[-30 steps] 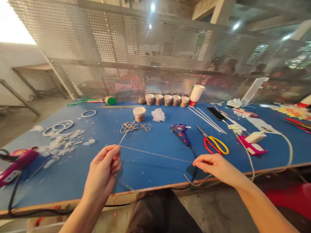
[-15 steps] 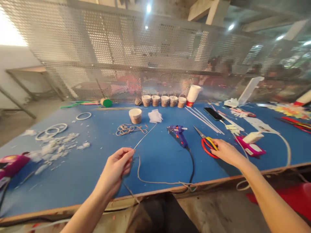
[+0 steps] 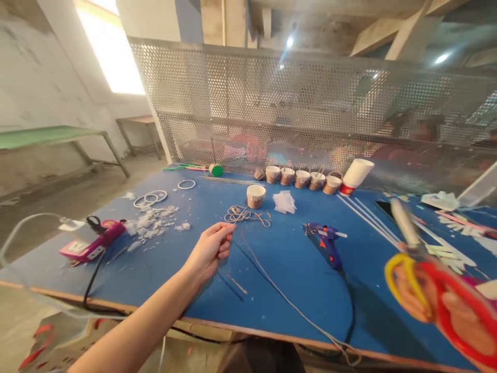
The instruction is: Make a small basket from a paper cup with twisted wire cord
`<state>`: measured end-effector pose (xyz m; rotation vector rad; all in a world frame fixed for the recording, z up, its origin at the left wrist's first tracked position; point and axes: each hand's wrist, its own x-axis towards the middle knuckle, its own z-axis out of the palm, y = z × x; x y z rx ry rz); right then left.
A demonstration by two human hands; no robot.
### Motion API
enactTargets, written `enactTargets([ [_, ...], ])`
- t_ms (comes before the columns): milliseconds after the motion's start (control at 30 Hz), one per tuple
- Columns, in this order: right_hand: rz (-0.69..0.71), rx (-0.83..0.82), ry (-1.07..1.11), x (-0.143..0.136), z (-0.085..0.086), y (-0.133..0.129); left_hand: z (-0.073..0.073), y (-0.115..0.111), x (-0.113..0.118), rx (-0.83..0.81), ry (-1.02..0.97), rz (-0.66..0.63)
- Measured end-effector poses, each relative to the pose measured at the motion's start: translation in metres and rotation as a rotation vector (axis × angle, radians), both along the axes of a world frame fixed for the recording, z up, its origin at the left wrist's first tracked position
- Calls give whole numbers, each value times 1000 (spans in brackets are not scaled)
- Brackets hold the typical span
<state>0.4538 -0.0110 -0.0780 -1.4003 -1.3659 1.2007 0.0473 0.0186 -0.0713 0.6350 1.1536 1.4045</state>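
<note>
My left hand point(image 3: 213, 247) is closed in a pinch over the middle of the table. From its fingertips a thin, stiff strand point(image 3: 239, 216) points up and away, perhaps wire or a thin stick. Just beyond lies a loose bundle of brown cord point(image 3: 248, 215), in front of a small cord-wrapped cup point(image 3: 256, 197). My right hand point(image 3: 452, 311), smeared by motion, grips scissors point(image 3: 406, 223) with one yellow and one red handle, blades upward, off the table. Between my hands rests a blue glue gun point(image 3: 326, 243). A long cord point(image 3: 287, 298) trails to the front edge.
Several small handled cups point(image 3: 302, 179) line the back beside stacked paper cups point(image 3: 355, 177). White squares point(image 3: 284, 201), white sticks point(image 3: 367, 217), white rings point(image 3: 150, 199) and scraps point(image 3: 157, 223) lie about. A pink power strip point(image 3: 97, 241) is at left. A perforated screen point(image 3: 240, 103) stands behind.
My right hand has lifted the scissors off the table and turned them blades up. My left hand still pinches the thin strand. The view has swung left.
</note>
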Motion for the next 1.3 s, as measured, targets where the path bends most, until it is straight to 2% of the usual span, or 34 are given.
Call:
enactTargets([
  [67, 127, -110, 121, -54, 3, 6, 3, 5, -1, 18, 6, 6],
  [167, 359, -270, 18, -133, 6, 26, 7, 14, -6, 50, 23, 40],
  [233, 445, -183, -14, -172, 9, 42, 9, 21, -13, 71, 35, 84],
  [300, 507, -125, -16, -200, 12, 59, 11, 31, -23, 90, 50, 137],
  [500, 500, -54, -132, -262, 16, 109, 13, 64, -53, 101, 111, 221],
  [633, 504, 50, -184, -293, 13, 136, 12, 80, -64, 82, 153, 209],
  [800, 546, 54, -168, -318, 7, 156, 10, 90, -73, 58, 208, 178],
  [967, 568, 14, -152, -334, 9, 164, 6, 94, -82, 29, 248, 164],
  [1300, 626, -132, -134, -348, 13, 170, 0, 98, -98, -3, 277, 139],
])
